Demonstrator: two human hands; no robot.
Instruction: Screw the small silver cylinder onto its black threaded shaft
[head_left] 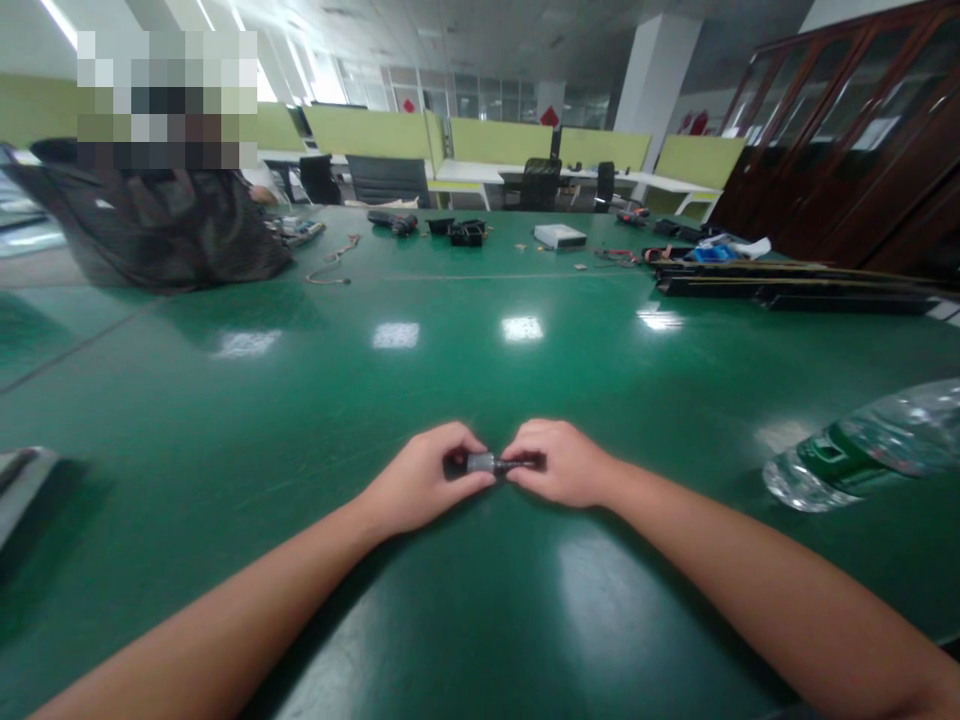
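At the near middle of the green table, my left hand (418, 482) is closed round a small grey-and-black cylinder (481, 463), with thumb and fingers on either side of it. From the cylinder's right end a thin, dark, ridged rod (519, 464) points to the right. My right hand (562, 465) pinches this rod between thumb and fingers. Both pieces lie in one line, level and just above or on the tabletop; I cannot tell whether they are joined. The fingers cover their outer ends.
A clear plastic bottle (862, 450) with a green label lies at the right. A grey object (26, 485) shows at the left edge. Farther back are a dark bag (172, 225), a power drill (393, 222), black trays (466, 233), a white box (559, 236) and long black strips (795, 285).
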